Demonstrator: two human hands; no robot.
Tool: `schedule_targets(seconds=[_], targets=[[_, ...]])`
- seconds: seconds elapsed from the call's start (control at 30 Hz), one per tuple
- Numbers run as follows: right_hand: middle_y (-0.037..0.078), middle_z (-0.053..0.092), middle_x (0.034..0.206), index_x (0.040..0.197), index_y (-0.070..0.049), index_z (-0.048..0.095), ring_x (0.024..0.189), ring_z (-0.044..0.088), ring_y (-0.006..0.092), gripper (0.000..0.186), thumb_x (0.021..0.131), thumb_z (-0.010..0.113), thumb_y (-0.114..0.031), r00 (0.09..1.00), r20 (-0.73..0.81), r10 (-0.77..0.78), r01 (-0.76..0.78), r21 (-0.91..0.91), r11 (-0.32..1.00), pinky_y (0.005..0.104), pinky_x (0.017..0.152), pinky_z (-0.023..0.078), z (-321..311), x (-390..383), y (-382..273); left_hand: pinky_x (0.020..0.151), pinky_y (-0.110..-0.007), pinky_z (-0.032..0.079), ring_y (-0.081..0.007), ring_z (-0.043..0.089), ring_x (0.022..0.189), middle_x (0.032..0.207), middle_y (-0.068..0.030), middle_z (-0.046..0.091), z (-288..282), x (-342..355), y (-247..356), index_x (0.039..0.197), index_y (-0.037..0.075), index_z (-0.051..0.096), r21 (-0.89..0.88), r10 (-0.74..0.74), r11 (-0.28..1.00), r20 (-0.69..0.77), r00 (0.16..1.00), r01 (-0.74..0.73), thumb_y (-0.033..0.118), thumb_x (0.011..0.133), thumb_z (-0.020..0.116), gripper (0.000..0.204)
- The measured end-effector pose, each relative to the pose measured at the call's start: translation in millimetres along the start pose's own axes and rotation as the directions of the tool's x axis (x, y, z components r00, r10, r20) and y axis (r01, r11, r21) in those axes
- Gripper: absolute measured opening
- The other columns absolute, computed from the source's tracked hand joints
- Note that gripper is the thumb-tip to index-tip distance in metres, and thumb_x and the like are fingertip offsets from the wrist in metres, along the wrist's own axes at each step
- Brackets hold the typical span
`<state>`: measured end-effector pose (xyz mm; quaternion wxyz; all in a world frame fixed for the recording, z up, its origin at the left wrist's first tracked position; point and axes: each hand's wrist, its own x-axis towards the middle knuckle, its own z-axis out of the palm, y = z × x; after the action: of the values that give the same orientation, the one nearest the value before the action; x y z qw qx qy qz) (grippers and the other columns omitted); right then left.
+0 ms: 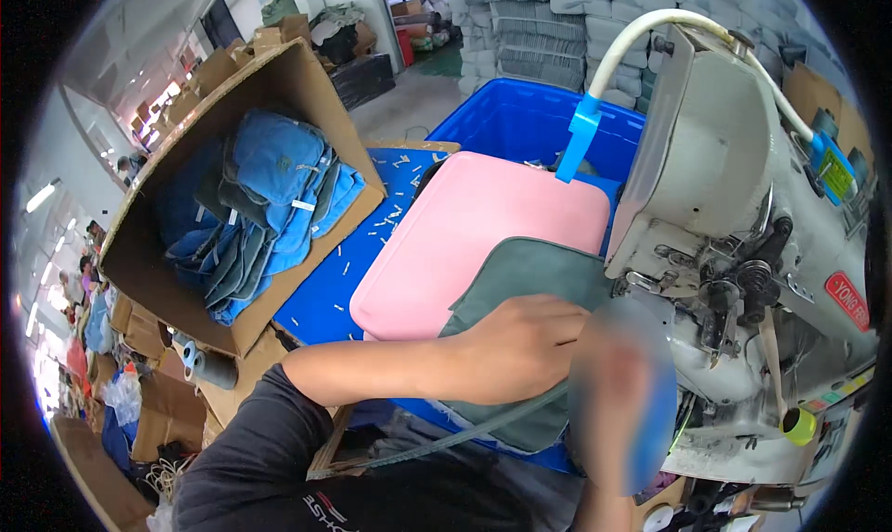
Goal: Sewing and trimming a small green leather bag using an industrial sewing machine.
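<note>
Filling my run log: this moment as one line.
left hand: on grey-green fabric; right hand: blurred, near sewing machine; grey-green fabric: overlapping pink panel

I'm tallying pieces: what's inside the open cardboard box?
The box holds a loose heap of blue and dark grey-green cloth pieces, some with white tags. The lower layers are covered, so no full count can be made.

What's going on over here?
A person's left hand is on a green cloth, which partly covers a pink board beside a sewing machine. The right hand is near the machine too, but blurred, so I can't tell what it holds. To the left, an open box holds blue and green pieces.
</note>
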<state>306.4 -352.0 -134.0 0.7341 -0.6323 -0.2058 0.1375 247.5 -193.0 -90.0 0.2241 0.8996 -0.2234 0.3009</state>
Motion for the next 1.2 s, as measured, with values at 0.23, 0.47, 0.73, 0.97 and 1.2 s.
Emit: schedule_targets(seconds=[0.23, 0.47, 0.73, 0.97, 1.2], targets=[[-0.005, 0.057, 0.072, 0.097, 0.002, 0.06, 0.062, 0.047, -0.0022, 0.007, 0.093, 0.056, 0.004, 0.996, -0.074, -0.046, 0.052, 0.077, 0.996, 0.0136, 0.053, 0.031, 6, 4, 5, 0.08, -0.037, 0.053, -0.0262, 0.065, 0.096, 0.105, -0.0104, 0.068, 2, 2, 7, 0.099, 0.003, 0.067, 0.108, 0.026, 0.994, 0.01, 1.0, -0.027, 0.008, 0.072, 0.067, 0.027], [0.005, 0.067, 0.099, 0.107, 0.003, 0.062, 0.082, 0.059, 0.0051, 0.021, 0.091, 0.049, 0.008, 0.998, -0.053, -0.032, 0.029, -0.063, 0.998, 0.0176, 0.072, 0.045, 4, 0, -4, 0.087, -0.04, 0.051, -0.0288, 0.063, 0.101, 0.108, -0.0091, 0.067, 2, 6, 9, 0.101, 0.005, 0.067, 0.062, -0.065, 0.996, 0.077, 0.995, 0.06, 0.006, 0.07, 0.067, 0.03], [-0.001, 0.055, 0.067, 0.098, -0.002, 0.056, 0.054, 0.048, 0.0045, 0.019, 0.096, 0.059, -0.02, 0.939, 0.235, 0.252, -0.278, 0.081, 0.957, 0.0219, 0.048, 0.039, -1, -75, 18, 0.102, -0.05, 0.036, -0.0443, 0.039, 0.127, 0.136, -0.0252, 0.037, -26, -50, 55, 0.131, 0.002, 0.043, 0.048, -0.324, 0.946, 0.13, 0.937, 0.32, 0.006, 0.066, 0.081, 0.075], [0.004, 0.066, 0.095, 0.116, -0.001, 0.059, 0.065, 0.054, 0.0042, 0.028, 0.102, 0.048, -0.022, 0.779, 0.608, 0.153, -0.421, 0.327, 0.846, 0.0193, 0.057, 0.044, 28, -87, -10, 0.107, -0.047, 0.03, -0.0399, 0.027, 0.138, 0.147, -0.0274, 0.023, -44, -120, 95, 0.14, 0.002, 0.023, -0.106, -0.501, 0.858, 0.043, 0.864, 0.503, 0.002, 0.075, 0.067, 0.078], [0.011, 0.067, 0.092, 0.103, 0.002, 0.059, 0.069, 0.059, 0.0086, 0.024, 0.101, 0.048, -0.019, 0.855, 0.514, 0.063, -0.332, 0.452, 0.828, 0.021, 0.062, 0.047, 34, -53, -61, 0.061, -0.024, 0.045, -0.0099, 0.057, 0.069, 0.074, -0.001, 0.061, -113, -270, 123, 0.082, 0.003, 0.063, -0.039, -0.925, 0.033, 0.376, 0.045, 0.999, 0.009, 0.091, 0.06, 0.011]])
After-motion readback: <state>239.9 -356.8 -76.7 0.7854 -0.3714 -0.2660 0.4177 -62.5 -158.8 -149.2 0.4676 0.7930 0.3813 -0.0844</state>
